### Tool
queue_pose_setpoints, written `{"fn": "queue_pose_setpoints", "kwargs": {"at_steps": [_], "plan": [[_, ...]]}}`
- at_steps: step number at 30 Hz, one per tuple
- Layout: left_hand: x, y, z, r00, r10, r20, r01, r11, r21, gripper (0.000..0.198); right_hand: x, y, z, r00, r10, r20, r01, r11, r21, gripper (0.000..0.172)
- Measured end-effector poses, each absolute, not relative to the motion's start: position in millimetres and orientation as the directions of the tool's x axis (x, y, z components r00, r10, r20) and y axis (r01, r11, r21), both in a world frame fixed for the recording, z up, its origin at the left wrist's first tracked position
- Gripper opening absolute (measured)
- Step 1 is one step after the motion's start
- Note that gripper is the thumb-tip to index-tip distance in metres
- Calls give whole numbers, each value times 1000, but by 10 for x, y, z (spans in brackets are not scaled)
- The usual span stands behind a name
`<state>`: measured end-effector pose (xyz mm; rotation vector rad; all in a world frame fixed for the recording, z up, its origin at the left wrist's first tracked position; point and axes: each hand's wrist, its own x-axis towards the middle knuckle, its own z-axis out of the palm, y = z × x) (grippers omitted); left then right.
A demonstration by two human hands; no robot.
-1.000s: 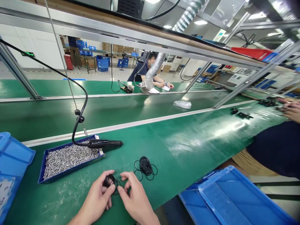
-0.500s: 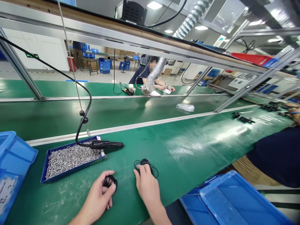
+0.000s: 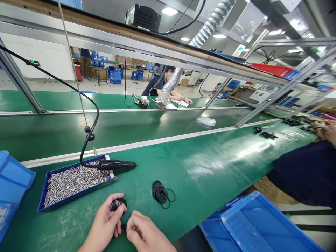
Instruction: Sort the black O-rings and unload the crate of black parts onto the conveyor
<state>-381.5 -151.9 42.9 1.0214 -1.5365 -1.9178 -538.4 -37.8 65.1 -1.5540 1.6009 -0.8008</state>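
A shallow dark-blue plastic tray (image 3: 78, 194), filled with slim silver metal screws (image 3: 76, 182), sits on the glossy green work surface (image 3: 196, 196). Just off the near right corner of the tray, the left hand (image 3: 105, 218) holds a bunched coil of thin black rings (image 3: 118, 204), pinched between thumb and fingers. The right hand (image 3: 147, 231), a little farther out from that same corner, has its fingers curled in close together; a bit of something black shows by its fingertips, but whether they grip it I cannot tell. A loose heap of thin black rings (image 3: 160, 192) lies to the right of the tray, touched by neither hand. A black cylindrical electric screwdriver (image 3: 118, 165) reaches out past the tray's right end. To the tray's left is a light-blue plastic bin (image 3: 15, 175); well beyond it, to the right, lies a clear plastic bag (image 3: 206, 121).
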Motion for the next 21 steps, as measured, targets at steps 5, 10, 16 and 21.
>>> {"fn": "queue_pose_setpoints", "kwargs": {"at_steps": [5,10,16,21], "plan": [[-3764,-1502,445,-698,-658,-283,-214,-185,959,78,-5352,-515,415,-184,-980,74,-519,32,-854,16],[-3756,-1477,400,-707,-639,-301,-242,-181,953,79,-6077,-420,504,-410,-888,206,-615,103,-782,29],[-3783,-1492,419,-693,-658,-295,-236,-180,955,78,-6858,-405,508,-479,-875,77,-754,364,-547,27],[-3799,-1468,519,-668,-687,-286,-215,-191,958,78,-6857,-325,515,-471,-875,107,-770,349,-534,25]]}}
